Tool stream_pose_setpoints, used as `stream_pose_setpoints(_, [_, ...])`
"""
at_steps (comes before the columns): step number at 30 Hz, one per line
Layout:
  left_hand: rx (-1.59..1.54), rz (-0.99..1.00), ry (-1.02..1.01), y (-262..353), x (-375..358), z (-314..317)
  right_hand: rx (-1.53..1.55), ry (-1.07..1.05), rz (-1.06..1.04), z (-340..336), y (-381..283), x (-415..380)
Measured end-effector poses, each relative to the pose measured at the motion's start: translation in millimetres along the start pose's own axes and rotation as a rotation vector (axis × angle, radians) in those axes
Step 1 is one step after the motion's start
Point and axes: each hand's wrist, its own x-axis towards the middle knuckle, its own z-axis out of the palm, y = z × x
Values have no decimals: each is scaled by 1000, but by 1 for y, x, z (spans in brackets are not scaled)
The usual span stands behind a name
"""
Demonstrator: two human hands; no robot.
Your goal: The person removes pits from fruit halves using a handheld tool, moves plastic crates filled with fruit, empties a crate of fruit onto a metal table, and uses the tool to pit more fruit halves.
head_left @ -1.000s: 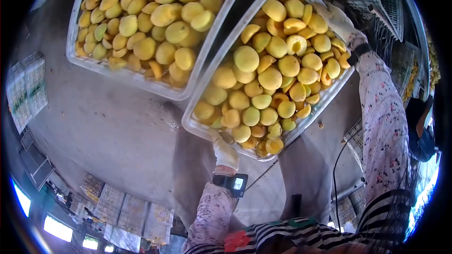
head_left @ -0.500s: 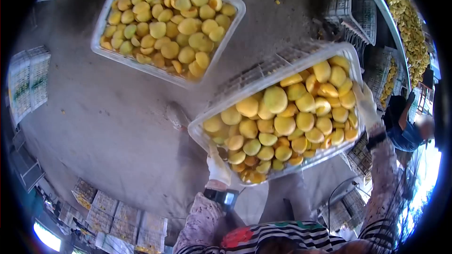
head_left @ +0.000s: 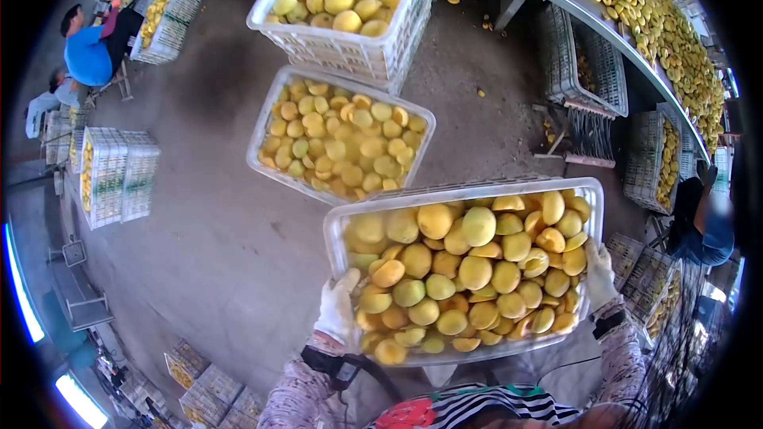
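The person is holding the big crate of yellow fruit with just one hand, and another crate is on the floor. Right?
Not one hand but two: the head view shows the left hand and right hand holding opposite ends of the big crate of yellow fruit. Yes, another crate is on the floor.

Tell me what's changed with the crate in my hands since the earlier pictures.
The held crate has swung round from a slant: its right end has come in toward you, and it now lies nearly straight across your body. The view has tipped up too. Your left hand and right hand still grip its ends; nothing was let go. It stays full of halved fruit.
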Motion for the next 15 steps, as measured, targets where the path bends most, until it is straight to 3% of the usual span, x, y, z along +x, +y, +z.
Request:
stream_pose_setpoints(5, [139, 181, 133, 64, 30, -47, -17, -25, 97, 96, 17, 11])
stream_pose_setpoints(9, [237, 327, 97, 121, 49, -65, 1, -80, -41, 170, 4, 10])
stream_pose_setpoints(11, [325, 380, 94, 146, 79, -80, -33, -9, 173, 200, 16, 21])
stream_pose_setpoints(14, [357, 354, 132, 193, 125, -83, 250, -14, 31, 255, -4, 10])
stream_pose_setpoints(15, [550, 486, 213, 201, 148, -95, 194, 30, 46, 265, -12, 2])
